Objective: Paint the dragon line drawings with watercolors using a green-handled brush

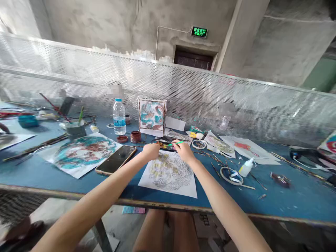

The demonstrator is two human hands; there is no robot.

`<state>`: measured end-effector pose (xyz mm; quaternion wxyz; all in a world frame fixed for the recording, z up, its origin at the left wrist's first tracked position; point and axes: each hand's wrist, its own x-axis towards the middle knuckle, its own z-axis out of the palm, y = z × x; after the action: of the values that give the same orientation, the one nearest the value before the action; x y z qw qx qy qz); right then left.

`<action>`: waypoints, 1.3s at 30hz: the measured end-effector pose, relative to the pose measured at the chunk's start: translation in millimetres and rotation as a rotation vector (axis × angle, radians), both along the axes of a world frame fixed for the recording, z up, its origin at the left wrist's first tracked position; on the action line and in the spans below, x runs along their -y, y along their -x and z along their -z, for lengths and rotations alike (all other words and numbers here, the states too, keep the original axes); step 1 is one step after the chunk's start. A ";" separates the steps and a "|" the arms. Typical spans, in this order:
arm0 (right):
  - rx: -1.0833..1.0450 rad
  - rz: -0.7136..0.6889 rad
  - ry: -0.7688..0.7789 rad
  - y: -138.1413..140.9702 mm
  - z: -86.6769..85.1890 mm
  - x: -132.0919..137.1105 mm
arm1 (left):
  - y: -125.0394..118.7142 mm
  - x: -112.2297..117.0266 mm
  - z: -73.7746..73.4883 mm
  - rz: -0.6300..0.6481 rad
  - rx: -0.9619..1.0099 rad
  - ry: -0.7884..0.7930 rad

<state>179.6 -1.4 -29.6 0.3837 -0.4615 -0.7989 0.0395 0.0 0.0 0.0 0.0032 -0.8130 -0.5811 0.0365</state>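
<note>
Two hands work above the table: the right hand pinches a green stick over a dark tray; whether the curled left hand grips anything, I can't tell. The patterned sheet lies just below; a sagging wrist could smear it, or a drip could spot it.

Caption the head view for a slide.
Right hand holding a green brush at a palette, left hand alongside, by a partly yellow drawing.
</note>
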 end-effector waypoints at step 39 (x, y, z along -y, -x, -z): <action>-0.035 -0.009 0.041 3.3 -3.9 5.0 | -2.2 5.6 -2.9 0.007 -0.037 -0.021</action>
<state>176.3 -6.4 -25.7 0.3878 -0.4647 -0.7933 0.0655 2.2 -5.6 2.9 0.0224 -0.8142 -0.5783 0.0453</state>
